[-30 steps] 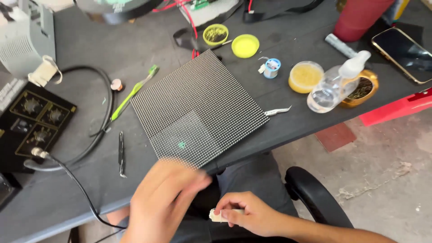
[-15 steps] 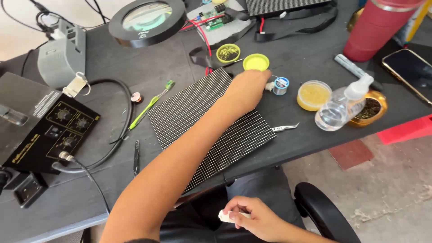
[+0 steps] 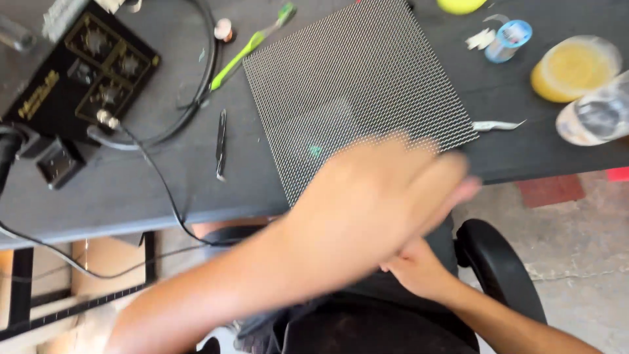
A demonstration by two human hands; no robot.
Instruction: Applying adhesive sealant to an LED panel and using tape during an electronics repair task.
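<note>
The left hand (image 3: 386,196) is a blur over the near edge of the table (image 3: 196,190), covering the near corner of the square LED panel (image 3: 357,85). Half a second ago this same arm was stretched far across the panel toward the small items at the back of the table; now it has come back toward the body and sits just above the right hand (image 3: 419,269), which has stayed low in the lap, below the table edge, through all three pictures. The left fingers look loosely extended, but motion smear hides whether they carry anything, so I cannot tell its grip. The right hand is mostly covered by the left; earlier it pinched a small pale piece between its fingers, yet here neither its fingers nor that piece show, so its hold cannot be told either. The panel lies flat in the middle of the table, unmoved. Beside its left edge lie black tweezers (image 3: 221,141) and, further back, a green toothbrush (image 3: 252,42); a silver pair of tweezers (image 3: 495,124) rests at its right edge. A black station box (image 3: 82,72) with cables sits at the left, a yellow-filled tub (image 3: 573,65) and a clear bottle (image 3: 596,118) at the right.
</note>
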